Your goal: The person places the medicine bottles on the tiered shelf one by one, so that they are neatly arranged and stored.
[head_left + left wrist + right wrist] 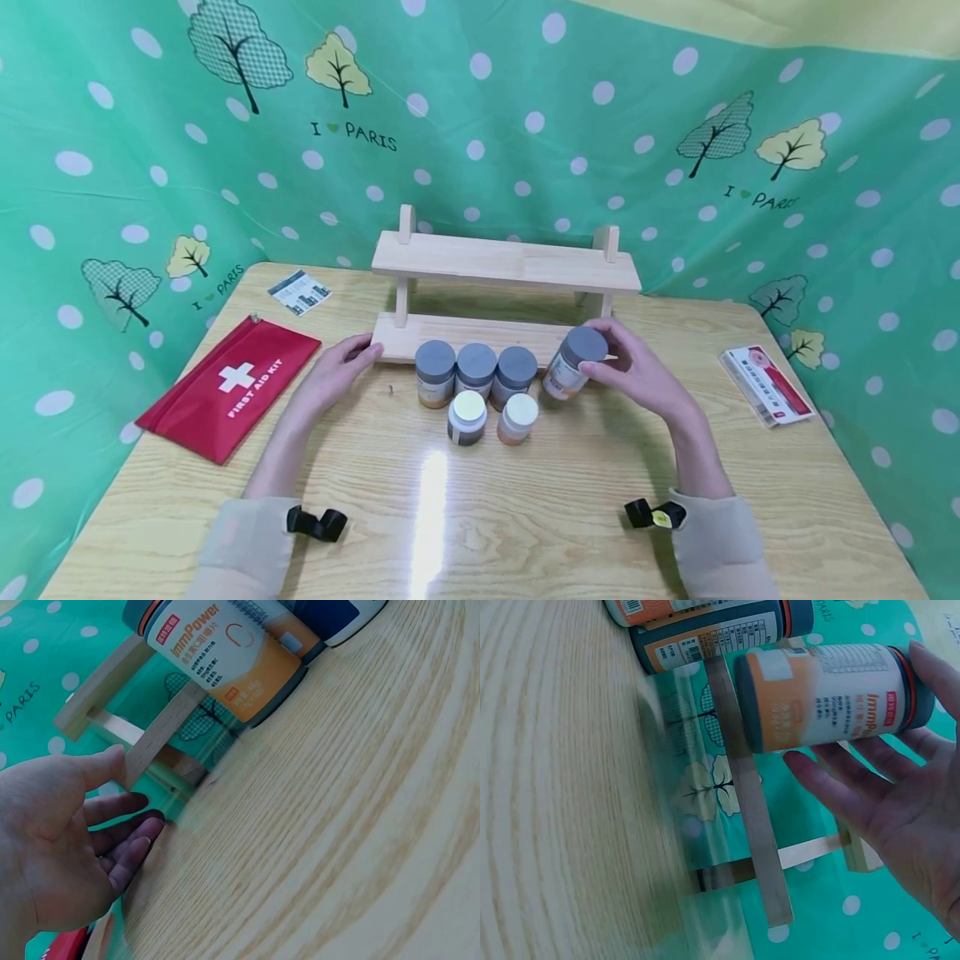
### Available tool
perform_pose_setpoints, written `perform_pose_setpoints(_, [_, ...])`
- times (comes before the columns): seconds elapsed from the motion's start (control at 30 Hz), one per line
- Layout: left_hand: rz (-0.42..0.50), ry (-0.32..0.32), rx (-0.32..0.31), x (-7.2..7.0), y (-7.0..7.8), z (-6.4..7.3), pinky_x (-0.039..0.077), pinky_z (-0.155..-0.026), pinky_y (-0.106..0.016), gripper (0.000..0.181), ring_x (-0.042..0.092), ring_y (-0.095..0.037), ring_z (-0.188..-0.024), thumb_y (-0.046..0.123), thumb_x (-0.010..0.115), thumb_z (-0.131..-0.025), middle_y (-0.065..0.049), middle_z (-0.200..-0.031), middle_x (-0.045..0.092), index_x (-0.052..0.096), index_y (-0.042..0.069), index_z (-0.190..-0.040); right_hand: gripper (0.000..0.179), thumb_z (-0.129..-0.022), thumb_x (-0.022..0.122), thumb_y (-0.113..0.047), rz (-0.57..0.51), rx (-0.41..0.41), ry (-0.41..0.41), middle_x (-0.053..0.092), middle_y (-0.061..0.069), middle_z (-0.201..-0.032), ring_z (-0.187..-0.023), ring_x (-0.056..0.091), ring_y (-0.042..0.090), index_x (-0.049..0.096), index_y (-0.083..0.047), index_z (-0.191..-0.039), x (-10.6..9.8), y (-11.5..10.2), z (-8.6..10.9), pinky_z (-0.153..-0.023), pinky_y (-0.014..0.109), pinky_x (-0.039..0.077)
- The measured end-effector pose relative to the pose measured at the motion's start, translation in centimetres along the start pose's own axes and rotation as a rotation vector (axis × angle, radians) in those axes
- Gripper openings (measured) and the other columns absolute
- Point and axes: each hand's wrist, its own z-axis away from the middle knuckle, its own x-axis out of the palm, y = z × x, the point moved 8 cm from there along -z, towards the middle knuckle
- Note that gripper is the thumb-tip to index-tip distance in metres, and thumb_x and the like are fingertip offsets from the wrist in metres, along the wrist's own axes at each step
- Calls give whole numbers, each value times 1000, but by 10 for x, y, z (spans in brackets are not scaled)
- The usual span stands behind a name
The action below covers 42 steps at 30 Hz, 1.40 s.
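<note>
My right hand point(633, 371) grips a grey-capped supplement bottle point(821, 697) with an orange and white label. The bottle tilts, lifted off the table at the right end of a row. Three similar grey-capped bottles point(475, 367) stand beside it, in front of a two-tier wooden shelf point(502, 260). My left hand point(337, 371) holds the left end of the shelf's lower board point(161, 735), thumb against the board and fingers curled below it. Two smaller white-capped bottles point(467, 417) stand in front of the row.
A red first aid kit pouch point(236, 387) lies on the left, with a printed card point(299, 292) behind it. On the right lies a red and white medicine box point(765, 386). Green patterned cloth point(480, 158) hangs behind the wooden table point(525, 525).
</note>
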Motion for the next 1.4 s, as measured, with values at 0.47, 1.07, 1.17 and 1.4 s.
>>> perform_pose_setpoints(0.47, [-14, 2, 8, 0, 0, -1, 29, -127, -57, 80, 33, -42, -154, 59, 48, -104, -24, -164, 37, 35, 4, -159, 45, -98, 67, -11, -60, -23, 110, 59, 4, -122, -108, 60, 12, 50, -5, -139, -13, -8, -1, -89, 19, 54])
perform_pose_setpoints(1.07, [-8, -3, 3, 0, 0, -1, 28, -127, -57, 80, 33, -43, -154, 59, 48, -104, -24, -164, 36, 33, 4, -160, 40, -99, 65, -13, 36, -92, 119, 60, -4, -117, -100, 61, 14, 52, -5, -136, -50, -42, -34, -83, 19, 54])
perform_pose_setpoints(1.17, [-12, -3, 0, 0, -1, -2, 28, -127, -57, 80, 33, -42, -154, 59, 48, -104, -23, -164, 36, 33, 4, -160, 39, -100, 65, -15, 42, -73, 132, 61, -4, -117, -98, 63, 14, 53, -8, -136, -57, -46, -40, -82, 20, 56])
perform_pose_setpoints(1.4, [-16, -7, -4, 0, 0, -1, 27, -127, -58, 81, 31, -43, -154, 60, 48, -104, -24, -165, 35, 33, 4, -160, 43, -101, 65, -26, 46, 4, 142, 58, 3, -126, -105, 63, 16, 52, -12, -139, -73, -58, -58, -83, 24, 61])
